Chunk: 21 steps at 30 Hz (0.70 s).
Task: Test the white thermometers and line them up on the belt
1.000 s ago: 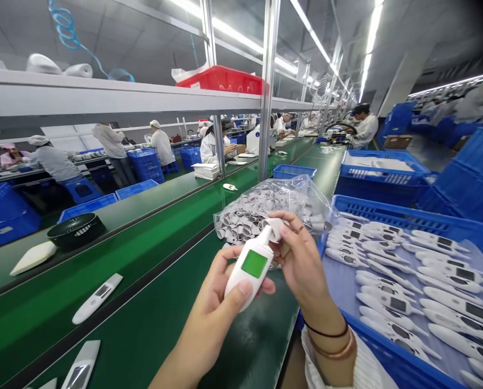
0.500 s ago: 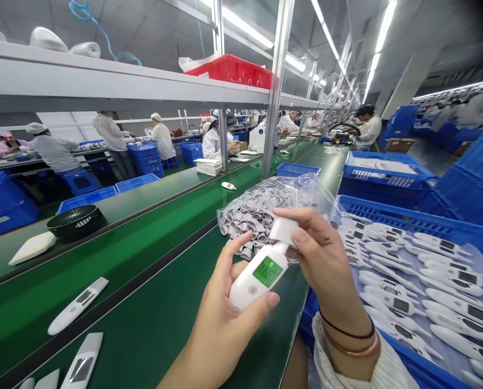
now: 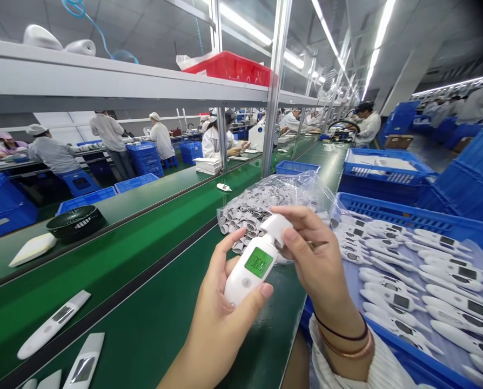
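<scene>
My left hand (image 3: pixel 225 308) is closed around the body of a white thermometer (image 3: pixel 241 283), whose small screen (image 3: pixel 259 262) glows green with digits on it. Between the fingers and thumb of my right hand (image 3: pixel 312 248) is a white cap (image 3: pixel 277 227), tilted at the thermometer's tip. The narrow neck of the tip shows partly below the cap. Just behind my hands lies a clear plastic bag (image 3: pixel 252 202) full of grey-white caps. To my right, a blue crate (image 3: pixel 387 208) holds many white thermometers (image 3: pixel 403 300) in rows.
Capped thermometers (image 3: pixel 55 324) lie at the left on the green conveyor belt (image 3: pixel 123 254) and beside it. Across the belt sit a black fan (image 3: pixel 76 222) and a pale pad (image 3: pixel 33 249). A metal post (image 3: pixel 272 108) and shelf (image 3: pixel 123 81) with a red bin (image 3: pixel 229 69) stand ahead. Co-workers sit farther off.
The cap has tilted and come lower towards the thermometer's tip. Both hands have shifted slightly left. The screen's digits differ, and the thermometers on the belt have slid towards the lower left.
</scene>
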Available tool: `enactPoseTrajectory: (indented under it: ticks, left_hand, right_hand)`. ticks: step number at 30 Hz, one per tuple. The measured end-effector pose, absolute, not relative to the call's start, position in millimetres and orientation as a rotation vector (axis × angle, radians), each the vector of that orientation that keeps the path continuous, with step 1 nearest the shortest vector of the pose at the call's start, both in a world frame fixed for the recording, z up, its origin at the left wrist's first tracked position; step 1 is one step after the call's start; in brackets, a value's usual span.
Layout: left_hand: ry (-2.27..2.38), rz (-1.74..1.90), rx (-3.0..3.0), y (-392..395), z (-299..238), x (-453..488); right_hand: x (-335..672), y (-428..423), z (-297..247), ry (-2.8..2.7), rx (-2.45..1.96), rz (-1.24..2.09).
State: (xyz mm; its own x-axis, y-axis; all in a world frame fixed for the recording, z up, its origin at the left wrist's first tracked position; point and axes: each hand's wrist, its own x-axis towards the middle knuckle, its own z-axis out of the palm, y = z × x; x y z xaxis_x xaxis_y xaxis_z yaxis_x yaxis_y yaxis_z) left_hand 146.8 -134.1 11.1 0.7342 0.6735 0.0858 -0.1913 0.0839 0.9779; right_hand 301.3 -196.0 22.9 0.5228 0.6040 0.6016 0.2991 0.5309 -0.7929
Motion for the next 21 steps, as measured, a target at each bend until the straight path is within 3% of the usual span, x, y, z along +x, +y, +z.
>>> enactPoseTrajectory:
  ticks: [21]
  left_hand:
    - [0.487, 0.682, 1.325, -137.9, 14.4, 146.4]
  right_hand:
    - [306.8, -189.2, 17.4, -0.924, -0.930, 0.427]
